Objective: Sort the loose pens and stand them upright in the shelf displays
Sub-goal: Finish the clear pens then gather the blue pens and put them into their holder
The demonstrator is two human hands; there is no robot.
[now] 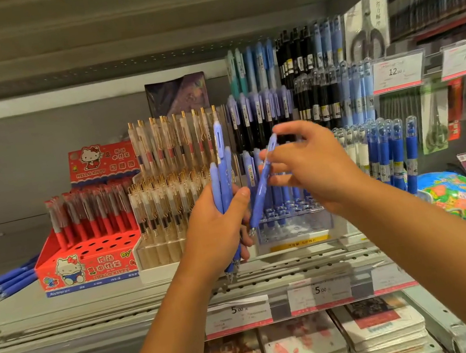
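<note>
Item 1: left hand, raised in front of the shelf. It grips a bundle of periwinkle pens, fingers curled round their lower barrels. The pens stand nearly upright with tips down, and one rises above the rest.

Item 2: right hand, just right of the left. It pinches a single periwinkle pen near its clip end. The pen is tilted, its tip low and close to the left hand's fingers.

Item 3: clear tiered display, on the shelf directly behind both hands. Matching blue pens stand upright in its rear rows, and open holes show in the front.

Item 4: loose blue pens, lying flat on the shelf at far left.

Item 5: red cartoon-cat display box, holding red-gripped pens upright at the back, with empty holes in front.

Item 6: white display of gold-clipped pens, between the red box and the clear display.

Item 7: price tags on the shelf edge.

Item 8: globe, at right.
</note>
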